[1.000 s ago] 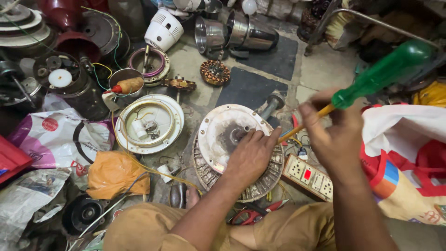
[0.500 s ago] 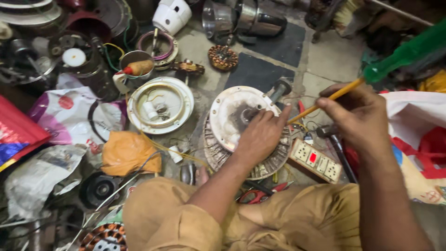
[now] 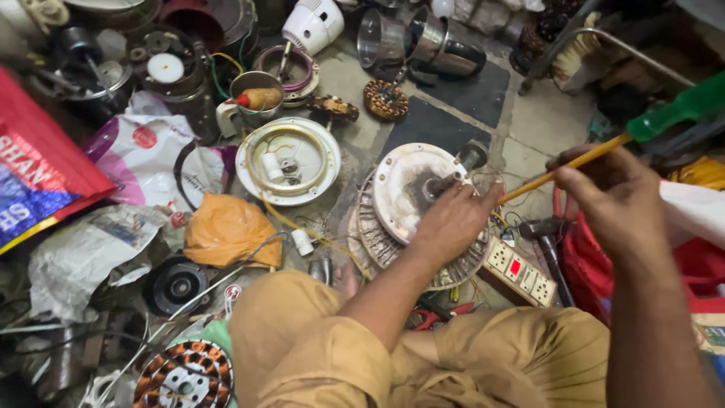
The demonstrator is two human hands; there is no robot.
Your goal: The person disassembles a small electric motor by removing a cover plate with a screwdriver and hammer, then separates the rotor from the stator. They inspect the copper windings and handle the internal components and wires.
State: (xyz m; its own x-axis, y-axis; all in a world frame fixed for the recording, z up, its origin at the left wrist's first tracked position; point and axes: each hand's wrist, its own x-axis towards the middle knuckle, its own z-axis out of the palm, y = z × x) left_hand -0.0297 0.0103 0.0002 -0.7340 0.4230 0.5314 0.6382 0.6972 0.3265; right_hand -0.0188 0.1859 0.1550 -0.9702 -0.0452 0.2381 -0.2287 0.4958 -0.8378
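Left hand (image 3: 451, 221) on fan motor (image 3: 419, 215); right hand (image 3: 612, 198) grips screwdriver (image 3: 642, 130).

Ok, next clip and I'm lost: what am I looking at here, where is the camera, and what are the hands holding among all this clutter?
There is one view, from a camera worn on the person's head, looking down past their knees at a floor crowded with parts. The person sits on the ground. Their left hand rests on a round white motor housing that sits on a ribbed metal ring, with the fingers at its centre hub. Their right hand grips a screwdriver with a green handle and a yellow shaft, its tip slanting down towards the housing. Close by lie a white power strip, a hammer and red-handled pliers. Further left are a second round white cover, an orange cloth and a copper-wound coil near the bottom edge.
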